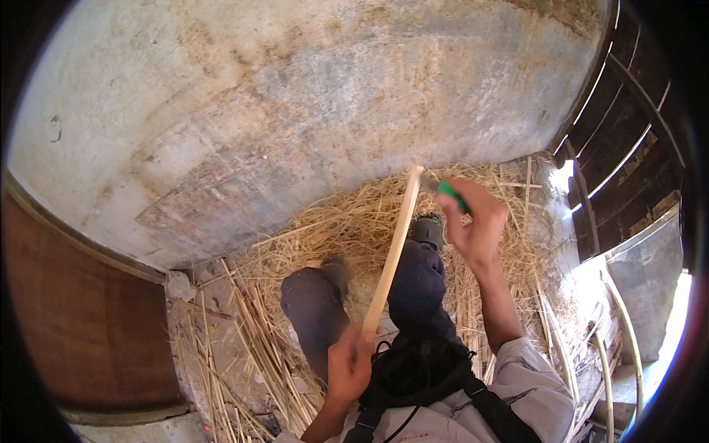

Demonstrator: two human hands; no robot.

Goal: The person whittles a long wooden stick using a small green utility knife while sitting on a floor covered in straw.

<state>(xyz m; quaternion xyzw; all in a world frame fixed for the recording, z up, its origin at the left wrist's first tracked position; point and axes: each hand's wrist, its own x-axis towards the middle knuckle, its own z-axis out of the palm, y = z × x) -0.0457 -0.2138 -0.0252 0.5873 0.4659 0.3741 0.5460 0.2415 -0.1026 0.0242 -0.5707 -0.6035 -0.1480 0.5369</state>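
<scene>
A long pale strip of split bamboo (396, 247) slants up and away from me, its near end in my closed left hand (350, 363). My right hand (476, 218) is closed around the green handle of a knife (453, 197) beside the strip's far end. The grey blade is blurred, and I cannot tell whether it touches the bamboo. Below the strip are my legs in dark trousers (417, 284).
Loose shavings (354, 207) cover the floor around my feet. Long thin strips (258, 325) lie at the left, and bent poles (624, 317) at the right. A stained wall (332, 111) stands ahead, with a brown wooden panel (81, 310) at far left.
</scene>
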